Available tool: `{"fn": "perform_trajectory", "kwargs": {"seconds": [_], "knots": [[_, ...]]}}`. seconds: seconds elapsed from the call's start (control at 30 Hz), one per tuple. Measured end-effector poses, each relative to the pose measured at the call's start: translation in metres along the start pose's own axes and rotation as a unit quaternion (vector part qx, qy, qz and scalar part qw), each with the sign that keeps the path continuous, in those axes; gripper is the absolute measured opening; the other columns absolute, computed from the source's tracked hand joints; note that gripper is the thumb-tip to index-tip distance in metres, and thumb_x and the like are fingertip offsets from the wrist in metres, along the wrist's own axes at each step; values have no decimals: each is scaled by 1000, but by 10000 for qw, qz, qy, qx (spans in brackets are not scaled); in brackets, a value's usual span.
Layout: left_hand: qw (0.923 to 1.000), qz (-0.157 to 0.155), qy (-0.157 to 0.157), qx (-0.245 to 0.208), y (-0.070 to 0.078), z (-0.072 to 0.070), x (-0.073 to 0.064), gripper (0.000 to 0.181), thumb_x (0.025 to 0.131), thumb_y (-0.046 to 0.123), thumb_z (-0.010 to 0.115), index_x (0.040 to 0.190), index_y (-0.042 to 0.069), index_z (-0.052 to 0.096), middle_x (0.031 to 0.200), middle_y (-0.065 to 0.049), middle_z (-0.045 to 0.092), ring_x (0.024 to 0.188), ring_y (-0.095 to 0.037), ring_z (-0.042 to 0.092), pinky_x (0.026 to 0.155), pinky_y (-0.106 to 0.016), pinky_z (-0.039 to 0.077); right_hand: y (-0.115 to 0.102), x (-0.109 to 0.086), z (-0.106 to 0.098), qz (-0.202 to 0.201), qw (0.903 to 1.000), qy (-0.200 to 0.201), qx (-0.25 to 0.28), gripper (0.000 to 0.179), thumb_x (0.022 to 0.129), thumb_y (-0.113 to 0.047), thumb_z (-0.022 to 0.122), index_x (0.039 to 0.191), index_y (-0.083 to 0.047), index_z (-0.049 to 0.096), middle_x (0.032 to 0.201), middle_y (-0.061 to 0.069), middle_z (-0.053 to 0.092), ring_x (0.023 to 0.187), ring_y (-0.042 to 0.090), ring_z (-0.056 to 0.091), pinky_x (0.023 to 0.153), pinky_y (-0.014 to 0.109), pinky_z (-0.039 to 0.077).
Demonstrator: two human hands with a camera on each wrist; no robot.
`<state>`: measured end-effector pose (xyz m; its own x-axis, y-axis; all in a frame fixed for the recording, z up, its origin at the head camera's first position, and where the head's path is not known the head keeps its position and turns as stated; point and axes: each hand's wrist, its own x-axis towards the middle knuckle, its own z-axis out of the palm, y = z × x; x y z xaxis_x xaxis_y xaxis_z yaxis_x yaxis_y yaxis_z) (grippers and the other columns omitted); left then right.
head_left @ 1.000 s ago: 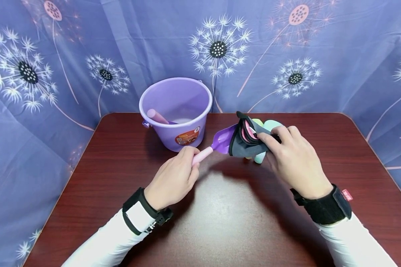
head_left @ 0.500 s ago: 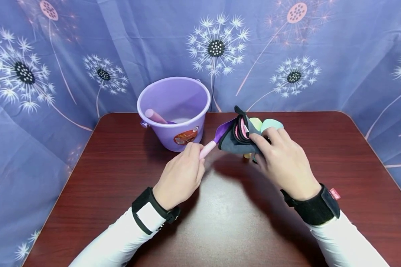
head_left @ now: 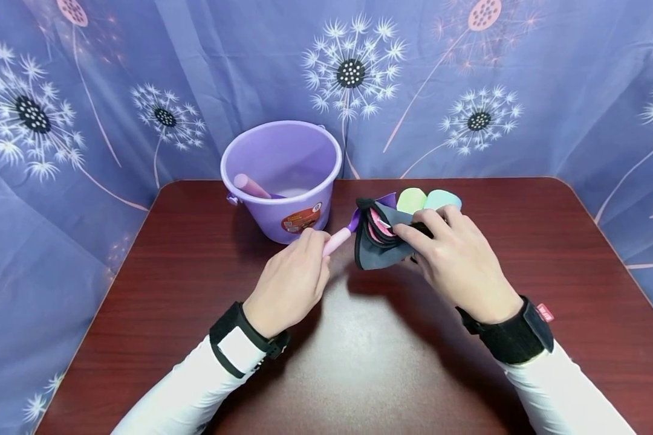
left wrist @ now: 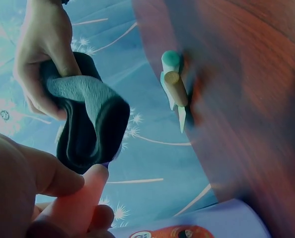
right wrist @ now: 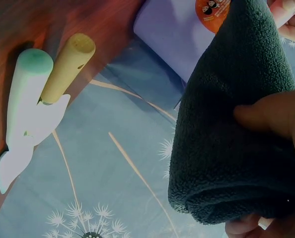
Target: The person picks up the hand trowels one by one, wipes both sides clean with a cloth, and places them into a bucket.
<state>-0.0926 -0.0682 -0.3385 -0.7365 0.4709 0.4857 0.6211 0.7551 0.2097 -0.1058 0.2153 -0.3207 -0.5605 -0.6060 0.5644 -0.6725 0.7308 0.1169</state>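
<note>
My left hand (head_left: 291, 284) grips the pink handle of a purple-bladed toy shovel (head_left: 337, 241), its blade pointing up and to the right. My right hand (head_left: 459, 260) pinches a folded dark grey cloth (head_left: 381, 257) with black edging and pink inner layers. The cloth lies across the blade and hides most of it; a purple corner shows above. In the right wrist view my thumb presses the fuzzy cloth (right wrist: 227, 139). Both hands are above the table, right of the bucket.
A purple bucket (head_left: 263, 214) stands at the back left of the red-brown table (head_left: 168, 290), with another pink-handled tool (head_left: 250, 186) inside. Behind my right hand lie a mint-handled tool (right wrist: 28, 94) and a tan-handled tool (right wrist: 68, 69). A patterned curtain (head_left: 272, 60) hangs behind.
The cloth first shifts left over the blade, then its top drops, and a purple blade corner now shows above it. The shovel's handle has turned slightly. Both hands keep their hold.
</note>
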Motion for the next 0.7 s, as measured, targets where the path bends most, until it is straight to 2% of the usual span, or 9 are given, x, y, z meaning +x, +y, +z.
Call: {"fn": "perform_trajectory", "kwargs": {"seconds": [0.2,0.47,0.7], "knots": [[9997,204,31,97,-2,1,0,24,94,14,56,115,3,54,89,-4,49,69,-20,50,57,-34,45,3,-1,-4,-20,9997,-219,-133,42,82,-3,66,122,-13,67,113,15,58,97,41,49,71,50,42],[9992,370,16,129,-4,1,1,21,93,11,56,112,3,53,87,-3,45,70,-20,49,57,-34,44,4,-2,-5,-61,9995,-225,-202,47,79,3,60,122,-16,68,117,12,58,105,42,47,69,52,38],[9986,459,-13,255,-2,0,0,18,93,12,56,109,3,53,87,-4,44,69,-21,49,56,-34,43,5,-2,-3,-66,9989,-74,-448,49,78,4,58,121,-16,68,120,13,58,107,41,48,65,51,37]]}}
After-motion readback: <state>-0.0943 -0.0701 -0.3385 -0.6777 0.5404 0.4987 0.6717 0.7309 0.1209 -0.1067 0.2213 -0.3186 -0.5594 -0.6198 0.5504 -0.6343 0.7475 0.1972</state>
